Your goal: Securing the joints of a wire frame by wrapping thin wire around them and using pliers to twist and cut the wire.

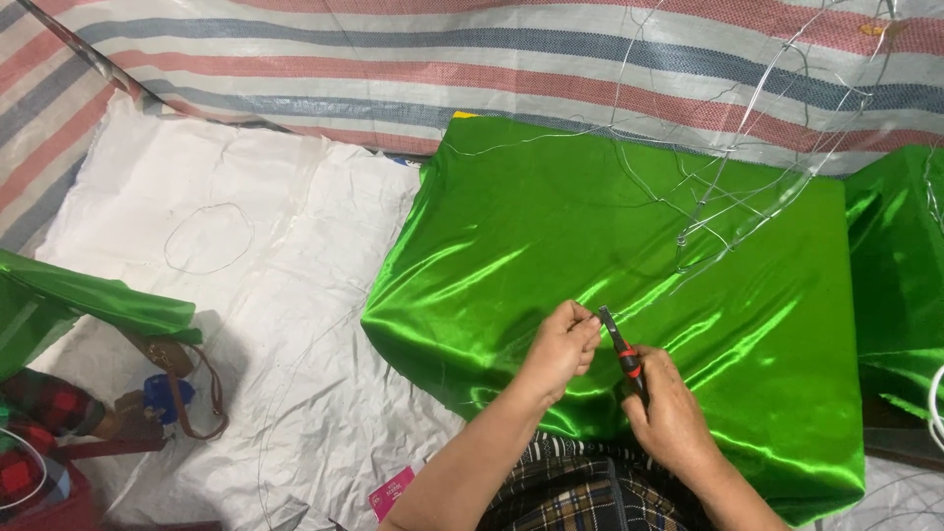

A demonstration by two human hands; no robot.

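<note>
A shiny green satin cloth (610, 246) lies spread over a block-like shape in front of me. My right hand (672, 413) grips small pliers (619, 349) with red and black handles, jaws pointing up and left. My left hand (562, 346) pinches something very thin at the plier jaws, probably wire, too fine to see clearly. Both hands hover over the near edge of the green cloth. A bent frame of thin silver wire (728, 187) rests on the cloth's far right part.
White woven sheeting (246, 295) covers the floor at left, with a loose wire loop (208, 238) on it. A striped red, blue and white tarp (492, 59) hangs behind. More green cloth (900, 256) sits at right and another piece (88, 300) at left, over a brown strapped bag (172, 379). A pink card (391, 492) lies near my knee.
</note>
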